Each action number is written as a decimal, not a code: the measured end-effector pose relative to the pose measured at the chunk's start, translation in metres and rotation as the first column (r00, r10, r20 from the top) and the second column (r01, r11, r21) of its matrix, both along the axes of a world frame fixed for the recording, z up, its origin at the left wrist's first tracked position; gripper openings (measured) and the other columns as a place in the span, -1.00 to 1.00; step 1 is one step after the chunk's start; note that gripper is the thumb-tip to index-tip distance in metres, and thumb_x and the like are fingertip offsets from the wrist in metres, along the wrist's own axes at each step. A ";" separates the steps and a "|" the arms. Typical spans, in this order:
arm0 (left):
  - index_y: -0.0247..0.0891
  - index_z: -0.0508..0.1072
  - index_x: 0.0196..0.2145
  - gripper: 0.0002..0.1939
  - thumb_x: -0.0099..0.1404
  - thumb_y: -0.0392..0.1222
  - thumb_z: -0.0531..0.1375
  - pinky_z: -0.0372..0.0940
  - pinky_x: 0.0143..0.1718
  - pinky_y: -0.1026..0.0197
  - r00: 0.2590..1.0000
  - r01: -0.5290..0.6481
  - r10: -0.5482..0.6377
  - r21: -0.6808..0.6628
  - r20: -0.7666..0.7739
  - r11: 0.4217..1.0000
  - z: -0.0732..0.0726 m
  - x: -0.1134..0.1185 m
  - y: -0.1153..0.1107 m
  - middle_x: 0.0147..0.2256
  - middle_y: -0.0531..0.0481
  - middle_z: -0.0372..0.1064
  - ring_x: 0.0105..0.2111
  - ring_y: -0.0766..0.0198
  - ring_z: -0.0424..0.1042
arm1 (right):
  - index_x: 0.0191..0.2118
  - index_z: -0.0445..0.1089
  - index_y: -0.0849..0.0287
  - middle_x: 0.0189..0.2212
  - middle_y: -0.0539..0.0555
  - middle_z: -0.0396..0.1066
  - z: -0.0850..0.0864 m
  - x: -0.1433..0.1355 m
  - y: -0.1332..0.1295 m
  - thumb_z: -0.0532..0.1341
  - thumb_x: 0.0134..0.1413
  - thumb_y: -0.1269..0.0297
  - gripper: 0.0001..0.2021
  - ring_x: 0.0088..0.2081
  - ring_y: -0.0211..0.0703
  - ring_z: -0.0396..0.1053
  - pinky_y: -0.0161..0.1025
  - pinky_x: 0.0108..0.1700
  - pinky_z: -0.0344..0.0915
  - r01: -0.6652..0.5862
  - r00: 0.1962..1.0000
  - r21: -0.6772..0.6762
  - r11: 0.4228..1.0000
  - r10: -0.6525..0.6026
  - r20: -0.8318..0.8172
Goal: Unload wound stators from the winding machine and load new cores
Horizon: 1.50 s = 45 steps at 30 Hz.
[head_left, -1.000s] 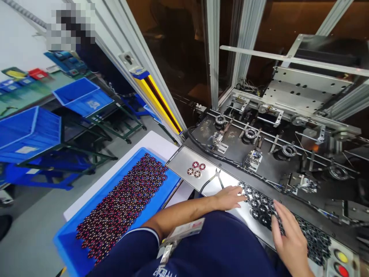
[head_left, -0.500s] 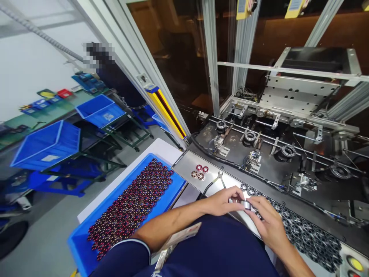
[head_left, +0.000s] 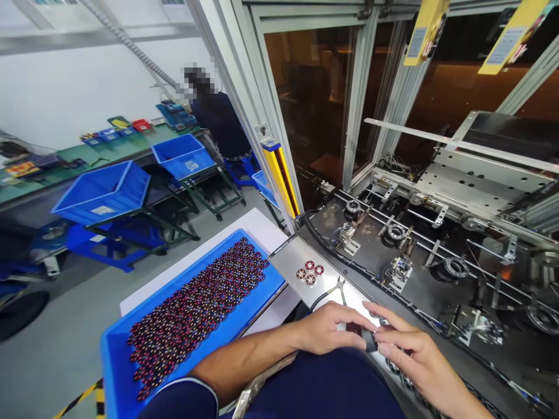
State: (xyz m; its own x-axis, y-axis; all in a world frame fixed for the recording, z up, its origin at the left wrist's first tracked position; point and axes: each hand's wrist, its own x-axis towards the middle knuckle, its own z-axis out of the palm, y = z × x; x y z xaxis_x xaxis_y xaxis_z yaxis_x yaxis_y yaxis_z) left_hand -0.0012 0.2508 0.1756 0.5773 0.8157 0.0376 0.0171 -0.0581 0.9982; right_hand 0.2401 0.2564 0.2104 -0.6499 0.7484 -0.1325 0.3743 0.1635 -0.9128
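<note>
My left hand [head_left: 334,329] and my right hand [head_left: 408,343] meet in front of my body, both closed on one small dark round part [head_left: 370,340] between their fingertips. Beyond my left hand, pliers [head_left: 340,286] lie on the metal plate [head_left: 283,262], near four-spoked-looking red and brown round parts [head_left: 310,272] grouped together. Dark ring parts [head_left: 406,381] stand in rows, partly hidden under my right hand. To the left, a blue tray [head_left: 257,297] holds many red and black round parts [head_left: 196,305].
Machine fixtures [head_left: 395,234] and rods stand beyond the plate, beside a yellow light barrier [head_left: 282,180]. Blue bins [head_left: 105,195] rest on stands at the left. A person [head_left: 222,122] in dark clothing sits at the green bench [head_left: 74,154].
The camera view has shifted, so the scene sits farther right. The held part now shows a dark side instead of a shiny one, and my right index finger has lifted away.
</note>
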 end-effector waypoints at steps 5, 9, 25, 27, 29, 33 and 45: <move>-0.23 0.60 -0.01 -0.60 0.31 0.04 0.28 0.38 0.05 0.13 0.994 0.104 -0.105 0.038 0.026 0.994 0.012 -0.003 0.012 -0.06 -0.18 0.59 -0.04 0.10 0.56 | -0.01 0.56 -0.04 0.34 0.11 0.20 0.013 -0.005 0.011 0.13 0.34 0.10 -0.71 0.35 0.10 0.16 0.17 0.34 0.11 -0.220 0.976 -0.136 0.966 0.218 -0.027; -0.26 0.55 0.06 -0.50 0.21 0.01 0.37 0.45 -0.12 0.17 0.998 -0.066 0.068 -0.074 0.019 0.995 -0.002 -0.001 0.024 -0.20 -0.16 0.61 -0.24 0.17 0.59 | -0.11 0.56 0.04 0.35 0.11 0.16 0.019 0.007 0.057 0.06 0.38 0.10 -0.68 0.33 0.06 0.19 0.12 0.29 0.23 -0.258 0.964 -0.006 0.966 0.258 0.059; -0.32 0.53 0.01 -0.61 0.27 -0.10 0.30 0.40 -0.05 0.12 0.908 -0.374 0.304 -0.228 -0.287 0.899 -0.075 -0.008 0.028 -0.16 -0.17 0.58 -0.20 0.21 0.50 | 0.00 0.44 0.19 0.18 0.18 0.33 -0.103 0.063 0.298 0.22 0.30 0.12 -0.72 0.20 0.02 0.30 0.15 0.24 0.26 -0.132 0.900 0.415 0.900 -0.067 0.431; -0.32 0.54 0.01 -0.61 0.27 -0.09 0.30 0.40 -0.04 0.12 0.909 -0.371 0.298 -0.238 -0.291 0.898 -0.077 -0.007 0.028 -0.16 -0.17 0.58 -0.21 0.21 0.50 | 0.00 0.44 0.18 0.17 0.17 0.34 -0.106 0.063 0.300 0.22 0.30 0.13 -0.72 0.19 0.02 0.30 0.14 0.23 0.27 -0.146 0.887 0.404 0.903 -0.061 0.457; -0.33 0.54 0.00 -0.60 0.27 -0.08 0.31 0.41 -0.05 0.12 0.911 -0.364 0.290 -0.242 -0.292 0.900 -0.077 -0.005 0.030 -0.16 -0.18 0.59 -0.21 0.21 0.51 | -0.01 0.44 0.18 0.15 0.17 0.36 -0.107 0.063 0.302 0.21 0.31 0.13 -0.73 0.18 0.00 0.32 0.13 0.22 0.28 -0.152 0.872 0.392 0.907 -0.064 0.486; -0.33 0.55 -0.02 -0.62 0.26 -0.09 0.31 0.41 -0.06 0.14 0.915 -0.345 0.271 -0.234 -0.297 0.909 -0.075 -0.001 0.032 -0.15 -0.18 0.59 -0.21 0.21 0.52 | -0.01 0.44 0.17 0.13 0.16 0.38 -0.112 0.058 0.306 0.20 0.32 0.11 -0.72 0.12 -0.03 0.36 0.10 0.20 0.30 -0.137 0.834 0.367 0.920 -0.093 0.544; -0.35 0.51 0.02 -0.63 0.36 -0.07 0.23 0.44 -0.08 0.21 0.924 -0.110 0.081 -0.056 -0.373 0.992 -0.085 0.004 0.025 -0.11 -0.19 0.59 -0.18 0.20 0.58 | 0.00 0.43 0.17 0.09 0.15 0.39 -0.112 0.048 0.308 0.21 0.32 0.13 -0.73 0.04 -0.08 0.41 0.01 0.10 0.39 -0.102 0.757 0.281 0.954 -0.109 0.645</move>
State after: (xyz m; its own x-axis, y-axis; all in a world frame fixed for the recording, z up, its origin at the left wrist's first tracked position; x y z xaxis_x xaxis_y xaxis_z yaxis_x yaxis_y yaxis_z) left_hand 0.0024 0.2758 0.0907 0.4575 0.8598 -0.2266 0.3874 0.0366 0.9212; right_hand 0.2879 0.5646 0.0987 -0.4826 0.8217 -0.3032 0.8560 0.3692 -0.3620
